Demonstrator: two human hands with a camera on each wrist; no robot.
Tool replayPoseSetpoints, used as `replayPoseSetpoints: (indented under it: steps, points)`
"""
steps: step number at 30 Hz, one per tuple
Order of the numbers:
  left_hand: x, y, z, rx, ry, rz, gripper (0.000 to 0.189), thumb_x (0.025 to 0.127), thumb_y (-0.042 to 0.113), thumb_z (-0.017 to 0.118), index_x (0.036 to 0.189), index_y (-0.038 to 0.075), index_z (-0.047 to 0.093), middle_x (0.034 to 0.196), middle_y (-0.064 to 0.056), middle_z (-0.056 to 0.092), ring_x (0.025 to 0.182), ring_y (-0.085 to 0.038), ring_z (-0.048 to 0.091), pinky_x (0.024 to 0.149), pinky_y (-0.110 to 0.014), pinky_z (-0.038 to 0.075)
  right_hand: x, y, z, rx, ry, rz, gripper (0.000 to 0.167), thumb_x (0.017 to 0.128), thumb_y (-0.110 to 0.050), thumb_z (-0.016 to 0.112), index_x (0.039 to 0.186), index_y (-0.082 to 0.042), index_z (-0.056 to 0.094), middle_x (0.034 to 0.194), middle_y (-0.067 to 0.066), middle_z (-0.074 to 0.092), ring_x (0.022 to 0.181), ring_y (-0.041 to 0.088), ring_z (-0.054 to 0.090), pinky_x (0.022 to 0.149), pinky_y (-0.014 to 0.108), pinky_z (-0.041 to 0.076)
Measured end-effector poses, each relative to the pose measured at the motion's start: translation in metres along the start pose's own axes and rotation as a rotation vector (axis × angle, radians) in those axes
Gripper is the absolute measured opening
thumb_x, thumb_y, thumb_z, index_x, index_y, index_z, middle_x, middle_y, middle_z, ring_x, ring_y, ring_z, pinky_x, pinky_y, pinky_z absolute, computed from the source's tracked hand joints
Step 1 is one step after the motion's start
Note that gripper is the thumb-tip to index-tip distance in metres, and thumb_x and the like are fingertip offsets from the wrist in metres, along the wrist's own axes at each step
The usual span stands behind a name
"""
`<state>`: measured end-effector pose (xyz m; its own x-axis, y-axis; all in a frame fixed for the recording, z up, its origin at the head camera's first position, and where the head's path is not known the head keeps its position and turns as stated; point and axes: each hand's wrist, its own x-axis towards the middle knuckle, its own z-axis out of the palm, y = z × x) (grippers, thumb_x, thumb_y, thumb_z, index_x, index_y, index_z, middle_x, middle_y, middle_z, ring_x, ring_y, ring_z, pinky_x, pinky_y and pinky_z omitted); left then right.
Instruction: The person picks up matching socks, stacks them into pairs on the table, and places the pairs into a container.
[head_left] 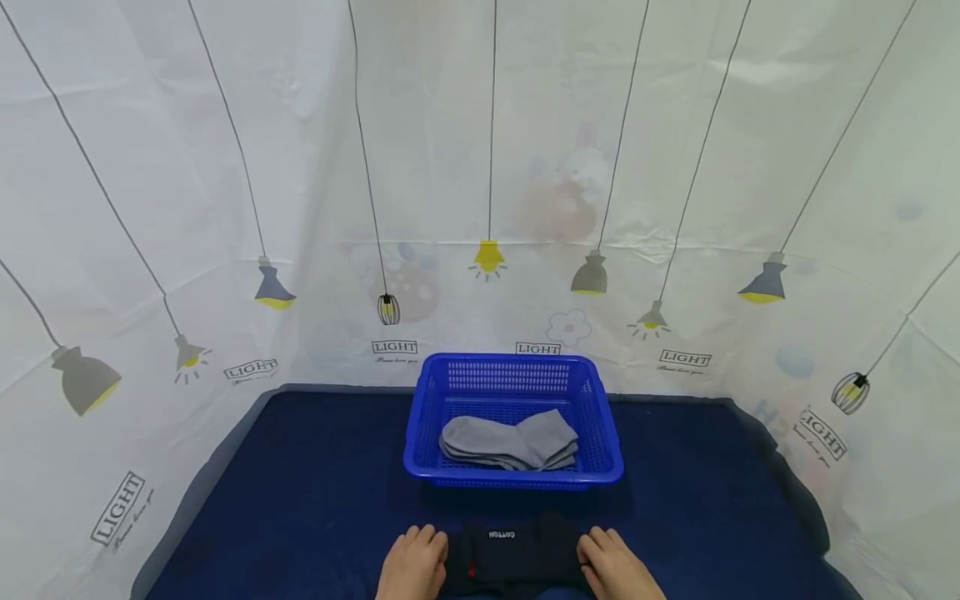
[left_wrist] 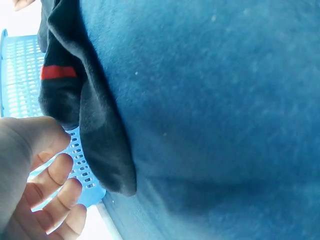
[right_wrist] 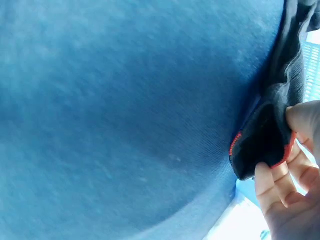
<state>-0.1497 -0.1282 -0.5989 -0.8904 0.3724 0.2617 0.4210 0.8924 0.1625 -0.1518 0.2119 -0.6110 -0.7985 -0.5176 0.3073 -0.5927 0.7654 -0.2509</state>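
Observation:
A pair of black socks (head_left: 517, 554) with white lettering and a small red mark lies stretched sideways at the front of the blue surface. My left hand (head_left: 414, 563) pinches the left end. In the left wrist view, my thumb presses by a part with a red stripe, while a dark toe-like piece (left_wrist: 105, 145) hangs loose beside it. On the other side my right hand (head_left: 617, 567) pinches the right end. The right wrist view shows its thumb and fingers on a red-edged cuff (right_wrist: 262, 145), which gapes. My left index finger is hidden.
Just beyond the socks stands a blue plastic basket (head_left: 513, 479) with slotted walls. Folded grey socks (head_left: 510, 440) lie inside it. A dark blue cloth (head_left: 315, 500) covers the surface, and white sheeting (head_left: 450, 167) printed with lamps rises behind and at both sides.

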Motion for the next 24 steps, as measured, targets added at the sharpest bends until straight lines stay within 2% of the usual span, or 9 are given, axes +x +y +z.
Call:
replayPoseSetpoints:
  steps: [4,12,15,21,24]
  points:
    - [0.001,0.002,0.002,0.0,0.004,0.002,0.029,0.07,0.009,0.079,0.073,0.021,0.053,0.069,0.009,0.042,0.062,-0.008,0.035,0.057,-0.023,0.029,-0.002,0.002,0.005,-0.007,0.029,-0.034,0.035,0.078,-0.004,0.08,0.081,-0.022,0.05,0.077,-0.013,0.037,0.068,-0.001,0.027,0.061,0.017,0.03]
    - [0.008,0.008,0.0,-0.031,0.015,0.046,0.026,0.074,0.017,0.084,0.089,0.019,0.063,0.084,0.005,0.054,0.07,-0.012,0.047,0.06,-0.026,0.038,0.0,0.003,0.003,-0.009,0.061,-0.032,0.033,0.073,-0.009,0.084,0.088,-0.02,0.057,0.084,-0.011,0.044,0.07,0.0,0.035,0.059,0.019,0.034]
    - [0.01,0.01,0.004,-0.038,-0.013,0.058,0.025,0.074,0.018,0.084,0.091,0.019,0.066,0.088,0.004,0.057,0.072,-0.012,0.05,0.061,-0.026,0.041,-0.001,0.003,0.003,0.014,0.017,-0.023,0.03,0.076,-0.012,0.084,0.092,-0.019,0.06,0.088,-0.009,0.047,0.072,0.001,0.037,0.06,0.02,0.036]
    - [0.013,0.014,0.012,-0.039,-0.116,0.046,0.025,0.076,0.023,0.083,0.097,0.018,0.07,0.089,0.003,0.059,0.075,-0.014,0.053,0.064,-0.028,0.044,-0.006,0.007,0.005,0.077,-0.105,0.019,0.027,0.081,-0.016,0.081,0.099,-0.017,0.061,0.092,-0.007,0.049,0.074,0.004,0.039,0.059,0.021,0.038]
    - [0.016,0.015,0.016,-0.027,-0.142,0.037,0.025,0.077,0.024,0.082,0.098,0.018,0.07,0.088,0.003,0.058,0.074,-0.014,0.052,0.064,-0.028,0.043,-0.008,0.01,0.008,0.069,-0.105,0.012,0.028,0.08,-0.015,0.081,0.097,-0.017,0.06,0.089,-0.007,0.048,0.072,0.003,0.038,0.058,0.021,0.036]
